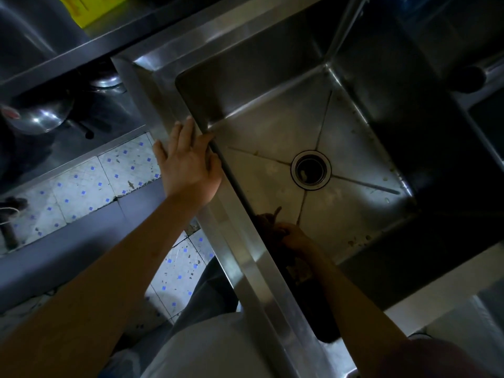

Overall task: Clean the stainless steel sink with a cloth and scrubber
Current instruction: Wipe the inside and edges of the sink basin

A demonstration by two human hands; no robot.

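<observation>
The stainless steel sink (240,257) fills the middle of the view, with a round drain (311,170) in its creased bottom. My left hand (188,159) lies flat on the sink's near rim, fingers spread, holding nothing. My right hand (296,237) is down inside the basin against the near wall, closed on a dark brown cloth (268,222) that is pressed to the steel. Part of the cloth hangs in shadow below my wrist. Small brown specks of dirt dot the sink bottom along its right and lower edges.
A steel shelf (81,47) runs along the upper left with metal bowls (38,118) below it and a yellow item (90,6) on top. The tiled floor (95,181) with blue squares shows at left. A second basin (488,118) is at the far right.
</observation>
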